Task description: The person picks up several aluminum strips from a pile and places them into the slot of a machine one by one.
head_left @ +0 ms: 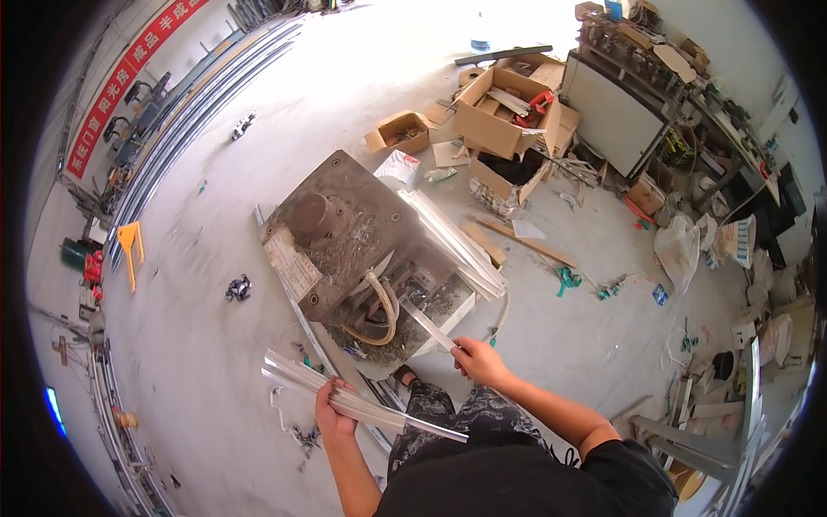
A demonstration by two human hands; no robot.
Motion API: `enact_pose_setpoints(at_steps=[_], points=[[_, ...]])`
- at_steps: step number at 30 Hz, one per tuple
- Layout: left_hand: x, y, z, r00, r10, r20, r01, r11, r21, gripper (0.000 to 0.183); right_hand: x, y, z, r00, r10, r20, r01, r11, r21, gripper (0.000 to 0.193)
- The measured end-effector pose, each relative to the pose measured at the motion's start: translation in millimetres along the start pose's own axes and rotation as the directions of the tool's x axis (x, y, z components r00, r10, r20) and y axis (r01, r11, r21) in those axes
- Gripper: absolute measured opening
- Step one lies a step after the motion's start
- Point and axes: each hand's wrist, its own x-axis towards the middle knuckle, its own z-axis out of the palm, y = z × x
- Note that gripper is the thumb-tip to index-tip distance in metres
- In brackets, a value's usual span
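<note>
A bundle of thin pale metal strips (379, 408) lies across my left hand (336, 410), whose fingers are wrapped round it. My right hand (479, 361) grips the near end of a single flat strip (426, 323). This strip's far end reaches into the opening of a brown, dusty machine (345, 233) that stands on the floor before me. A pale hose (383, 306) loops beside that opening. Metal chips and dirt lie around the opening and on the machine's top. Exactly where the strip's far tip rests inside, I cannot tell.
Long white profiles (452, 246) lie behind the machine's right side. Cardboard boxes (508, 103) stand farther back. Along the right wall is a cluttered bench (724, 129) with bags below. A yellow stand-like piece (131, 250) and long metal bars (194, 121) are on the left.
</note>
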Motion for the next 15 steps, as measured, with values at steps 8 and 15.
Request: enact_pose_setpoints(at_steps=[8,15], points=[[-33,-18,-30,0.998,0.005,-0.064,-0.009,0.998,-0.065,0.015,41,13,-1,0.998,-0.063,0.031,0.062,0.997,0.038,0.027],[-24,-16,-35,0.998,0.018,-0.059,-0.017,1.000,0.009,0.017,54,0,-8,0.999,-0.030,0.040,0.035,0.991,-0.125,0.030]])
